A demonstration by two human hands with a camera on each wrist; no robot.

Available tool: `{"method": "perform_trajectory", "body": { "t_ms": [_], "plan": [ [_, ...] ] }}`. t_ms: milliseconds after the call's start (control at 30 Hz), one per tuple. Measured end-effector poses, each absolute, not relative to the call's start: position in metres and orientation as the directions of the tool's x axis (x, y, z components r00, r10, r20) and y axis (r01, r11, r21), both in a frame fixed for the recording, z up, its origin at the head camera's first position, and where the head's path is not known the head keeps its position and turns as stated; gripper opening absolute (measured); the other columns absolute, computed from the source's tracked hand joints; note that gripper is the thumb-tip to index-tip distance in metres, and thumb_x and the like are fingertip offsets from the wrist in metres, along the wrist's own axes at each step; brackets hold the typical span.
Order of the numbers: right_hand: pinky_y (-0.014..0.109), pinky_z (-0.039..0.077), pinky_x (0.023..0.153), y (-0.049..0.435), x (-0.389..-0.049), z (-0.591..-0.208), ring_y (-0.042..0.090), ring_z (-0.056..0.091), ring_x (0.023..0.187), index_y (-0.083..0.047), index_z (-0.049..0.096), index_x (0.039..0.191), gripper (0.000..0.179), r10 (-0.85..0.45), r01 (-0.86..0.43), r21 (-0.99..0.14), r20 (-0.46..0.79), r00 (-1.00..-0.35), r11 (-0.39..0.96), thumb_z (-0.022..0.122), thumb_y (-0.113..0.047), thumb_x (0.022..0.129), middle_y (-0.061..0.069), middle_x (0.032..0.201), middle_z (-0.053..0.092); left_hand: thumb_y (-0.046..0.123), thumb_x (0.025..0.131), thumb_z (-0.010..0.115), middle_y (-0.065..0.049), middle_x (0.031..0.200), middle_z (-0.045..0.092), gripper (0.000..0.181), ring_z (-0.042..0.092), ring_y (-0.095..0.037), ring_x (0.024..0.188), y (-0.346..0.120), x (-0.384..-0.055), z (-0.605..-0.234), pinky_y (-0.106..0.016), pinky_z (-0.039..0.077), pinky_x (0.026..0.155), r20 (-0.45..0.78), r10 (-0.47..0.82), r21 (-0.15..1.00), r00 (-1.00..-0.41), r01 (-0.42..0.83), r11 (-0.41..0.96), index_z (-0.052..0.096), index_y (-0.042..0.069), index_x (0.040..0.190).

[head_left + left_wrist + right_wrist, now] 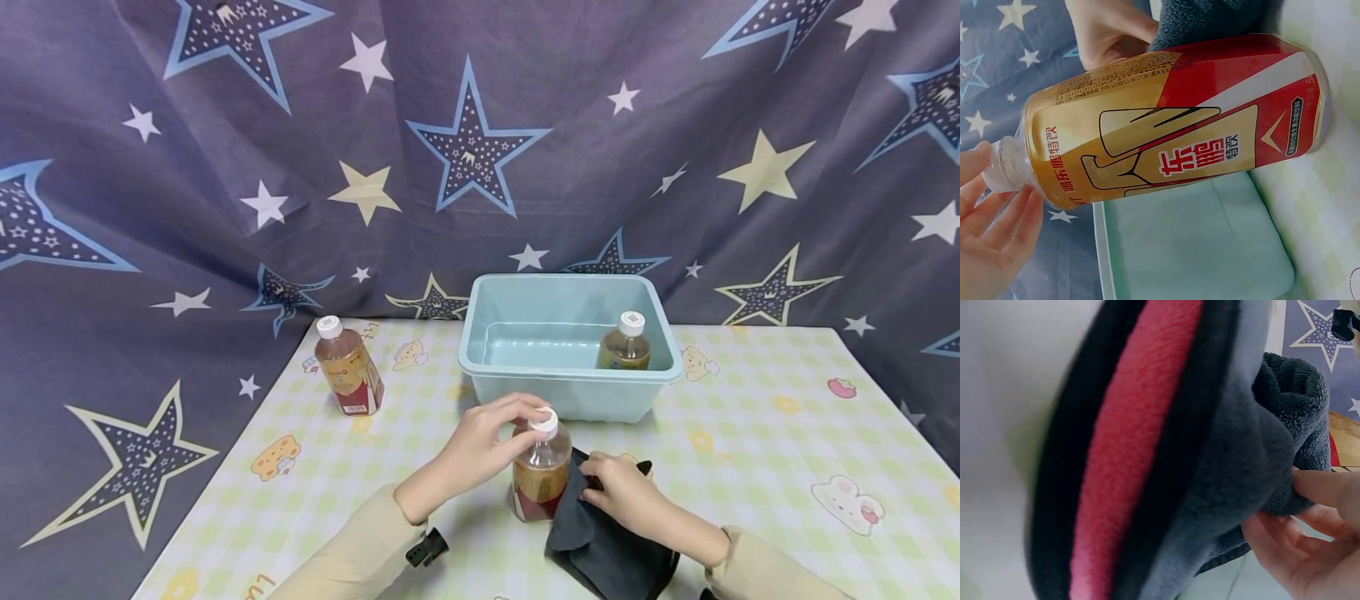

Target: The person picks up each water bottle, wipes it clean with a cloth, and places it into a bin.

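Note:
A drink bottle with a gold and red label and a white cap stands upright on the table. My left hand grips it by the cap and neck; the left wrist view shows the fingers around the white cap. My right hand pinches a dark grey cloth, which touches or nearly touches the bottle's right side. In the right wrist view the fleecy cloth shows a pink stripe, and the thumb and fingers hold a bunched part.
A light blue plastic bin stands behind the hands, with a second bottle inside at its right end. A third bottle stands at the table's back left. The checked tablecloth meets a starry curtain behind.

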State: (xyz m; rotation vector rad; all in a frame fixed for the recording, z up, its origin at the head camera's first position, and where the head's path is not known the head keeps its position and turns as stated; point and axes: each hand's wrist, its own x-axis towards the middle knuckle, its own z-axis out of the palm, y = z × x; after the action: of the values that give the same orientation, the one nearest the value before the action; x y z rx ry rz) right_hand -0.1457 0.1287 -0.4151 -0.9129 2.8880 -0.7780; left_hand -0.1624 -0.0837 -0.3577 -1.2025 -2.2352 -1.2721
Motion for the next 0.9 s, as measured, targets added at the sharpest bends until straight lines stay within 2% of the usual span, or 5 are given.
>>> {"method": "perform_trajectory", "body": {
  "t_ms": [200, 333, 567, 733, 900],
  "plan": [
    [0.02, 0.028, 0.054, 0.129, -0.145, -0.418, 0.001, 0.043, 0.058, -0.011, 0.06, 0.074, 0.01, -0.541, -0.535, -0.461, 0.133, -0.83, 0.708, 0.068, -0.005, 0.073, -0.008, 0.069, 0.046, 0.001, 0.077, 0.065, -0.012, 0.1, 0.061, 0.015, 0.061, -0.016, 0.08, -0.082, -0.153, -0.343, -0.019, 0.051, 0.071, 0.597, 0.513, 0.569, -0.617, 0.776, 0.271, 0.063, -0.001, 0.091],
    [0.019, 0.032, 0.052, 0.129, -0.144, -0.41, 0.002, 0.043, 0.058, -0.008, 0.063, 0.078, 0.008, -0.538, -0.533, -0.482, 0.142, -0.831, 0.696, 0.068, -0.004, 0.074, -0.008, 0.069, 0.045, -0.004, 0.075, 0.065, -0.015, 0.098, 0.061, 0.015, 0.061, -0.018, 0.079, -0.081, -0.146, -0.332, -0.021, 0.052, 0.07, 0.6, 0.514, 0.566, -0.613, 0.779, 0.268, 0.062, -0.003, 0.09],
    [0.017, 0.034, 0.048, 0.129, -0.139, -0.385, 0.001, 0.038, 0.058, -0.007, 0.064, 0.082, 0.01, -0.495, -0.516, -0.522, 0.193, -0.847, 0.679, 0.067, -0.001, 0.074, -0.009, 0.07, 0.045, 0.004, 0.078, 0.065, -0.01, 0.102, 0.061, 0.015, 0.06, -0.014, 0.082, -0.083, -0.16, -0.354, -0.018, 0.051, 0.072, 0.602, 0.519, 0.562, -0.607, 0.784, 0.265, 0.063, 0.002, 0.093],
    [0.017, 0.042, 0.051, 0.13, -0.137, -0.37, 0.002, 0.046, 0.062, -0.004, 0.066, 0.086, 0.013, -0.475, -0.534, -0.528, 0.256, -0.842, 0.661, 0.067, -0.001, 0.074, -0.008, 0.073, 0.049, 0.01, 0.08, 0.064, -0.006, 0.104, 0.061, 0.016, 0.06, -0.011, 0.084, -0.084, -0.163, -0.359, -0.016, 0.05, 0.073, 0.613, 0.521, 0.555, -0.594, 0.793, 0.251, 0.063, 0.005, 0.095],
    [0.017, 0.048, 0.055, 0.132, -0.135, -0.359, 0.005, 0.052, 0.068, -0.002, 0.066, 0.089, 0.015, -0.468, -0.56, -0.527, 0.311, -0.827, 0.639, 0.066, 0.001, 0.074, -0.006, 0.077, 0.051, 0.007, 0.078, 0.065, -0.008, 0.103, 0.061, 0.016, 0.06, -0.013, 0.084, -0.084, -0.164, -0.36, -0.017, 0.05, 0.072, 0.619, 0.518, 0.548, -0.59, 0.797, 0.253, 0.063, 0.004, 0.094]
  ]
}}
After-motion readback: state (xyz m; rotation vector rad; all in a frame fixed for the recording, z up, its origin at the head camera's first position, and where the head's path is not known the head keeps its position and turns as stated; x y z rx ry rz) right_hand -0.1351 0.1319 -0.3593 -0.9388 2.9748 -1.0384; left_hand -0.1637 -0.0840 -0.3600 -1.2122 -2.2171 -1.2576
